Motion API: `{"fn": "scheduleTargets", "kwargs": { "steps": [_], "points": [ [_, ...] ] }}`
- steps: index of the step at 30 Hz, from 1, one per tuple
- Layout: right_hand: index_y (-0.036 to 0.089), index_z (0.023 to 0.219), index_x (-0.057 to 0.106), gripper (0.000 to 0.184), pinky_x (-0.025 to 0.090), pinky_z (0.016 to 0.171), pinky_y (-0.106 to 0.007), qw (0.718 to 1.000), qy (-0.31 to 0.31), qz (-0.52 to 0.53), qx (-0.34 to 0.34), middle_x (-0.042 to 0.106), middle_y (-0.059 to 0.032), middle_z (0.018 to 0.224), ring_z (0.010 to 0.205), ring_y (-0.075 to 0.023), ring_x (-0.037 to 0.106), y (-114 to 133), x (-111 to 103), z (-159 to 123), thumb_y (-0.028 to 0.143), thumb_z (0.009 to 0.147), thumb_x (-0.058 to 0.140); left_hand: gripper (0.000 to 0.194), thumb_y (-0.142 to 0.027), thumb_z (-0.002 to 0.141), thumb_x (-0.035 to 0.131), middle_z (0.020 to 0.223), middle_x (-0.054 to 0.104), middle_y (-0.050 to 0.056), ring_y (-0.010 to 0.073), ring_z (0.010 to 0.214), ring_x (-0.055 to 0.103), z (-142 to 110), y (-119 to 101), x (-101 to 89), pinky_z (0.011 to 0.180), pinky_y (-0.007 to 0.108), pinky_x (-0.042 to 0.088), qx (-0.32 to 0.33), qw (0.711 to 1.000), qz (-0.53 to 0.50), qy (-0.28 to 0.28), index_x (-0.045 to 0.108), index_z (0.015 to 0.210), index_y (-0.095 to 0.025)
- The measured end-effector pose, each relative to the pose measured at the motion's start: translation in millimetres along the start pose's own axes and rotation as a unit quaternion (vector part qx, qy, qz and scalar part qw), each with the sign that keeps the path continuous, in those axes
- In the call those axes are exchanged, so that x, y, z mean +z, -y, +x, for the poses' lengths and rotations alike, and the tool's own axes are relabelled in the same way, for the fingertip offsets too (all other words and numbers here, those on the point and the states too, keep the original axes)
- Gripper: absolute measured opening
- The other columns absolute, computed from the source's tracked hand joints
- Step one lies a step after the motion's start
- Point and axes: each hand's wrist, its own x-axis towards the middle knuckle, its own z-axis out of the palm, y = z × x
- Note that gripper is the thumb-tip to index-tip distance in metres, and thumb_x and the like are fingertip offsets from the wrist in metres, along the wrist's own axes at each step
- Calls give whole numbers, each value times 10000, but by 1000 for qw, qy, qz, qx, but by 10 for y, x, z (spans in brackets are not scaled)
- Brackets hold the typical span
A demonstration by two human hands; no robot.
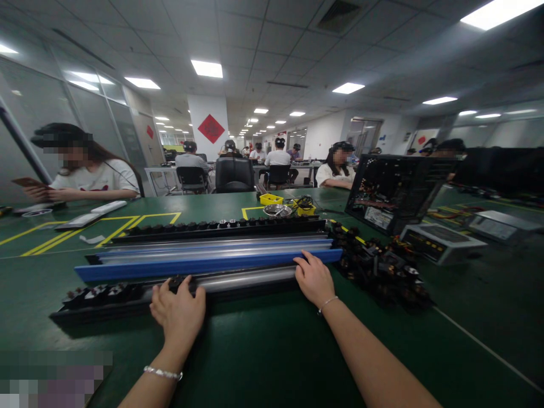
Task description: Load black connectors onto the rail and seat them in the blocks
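Wears a chunky, silvery, bead-like bracelet (164, 373) around the left wrist (170, 356) and a much thinner, silvery, chain-like band (327, 305) around the right wrist (323, 296); shows slender fingers (186, 288) and two bare forearms (374, 354).

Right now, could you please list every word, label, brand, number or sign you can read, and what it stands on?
No text can be read.
Red diamond sign on the pillar: marks too faint.
Nearer power supply: yellow marks, too blurred.
Pale panel inside the computer case: too blurred to tell.
Shirt at left: print, unreadable.

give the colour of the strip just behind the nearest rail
The strip is blue; head view.
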Motion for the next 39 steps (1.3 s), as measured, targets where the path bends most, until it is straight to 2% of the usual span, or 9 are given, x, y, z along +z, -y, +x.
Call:
{"fn": "scheduleTargets", "kwargs": {
  "steps": [8, 16, 29, 39],
  "points": [
    [247, 1103, 626, 350, 368, 940, -343, 1000, 5, 4, -2, 494, -54, 1300, 1128, -210, 465, -6, -13, 3, 266, 848, 386, 557, -517, 794, 387, 1414, 273, 163, 359, 1353, 113, 45, 106, 22, 1046, 543, 160, 5, 998, 35, 56, 518, 1254, -232],
    [247, 1096, 629, 350, 374, 934, -344, 1000, -2, 1, -5, 492, -54, 1302, 1130, -216, 466, -12, -1, 0, 263, 847, 384, 551, -516, 821, 333, 1361, 360, 167, 335, 1347, 155, 30, 90, -14, 1033, 545, 195, 17, 997, 52, 58, 505, 1266, -242],
    [239, 1088, 636, 349, 377, 932, -347, 1000, -4, 2, -8, 503, -67, 1289, 1119, -220, 473, -8, 2, 4, 268, 847, 384, 486, -440, 869, 248, 1358, 384, 147, 297, 1335, 215, -28, 3, -48, 1000, 616, 196, 52, 994, 69, 73, 530, 1233, -284],
    [242, 1091, 632, 351, 377, 936, -347, 1000, -5, -1, -9, 504, -61, 1286, 1124, -221, 472, -26, 14, 7, 270, 852, 376, 487, -445, 863, 259, 1334, 394, 158, 321, 1275, 312, -37, 6, -63, 995, 622, 197, 64, 992, 79, 72, 538, 1227, -280]
  ]
}}
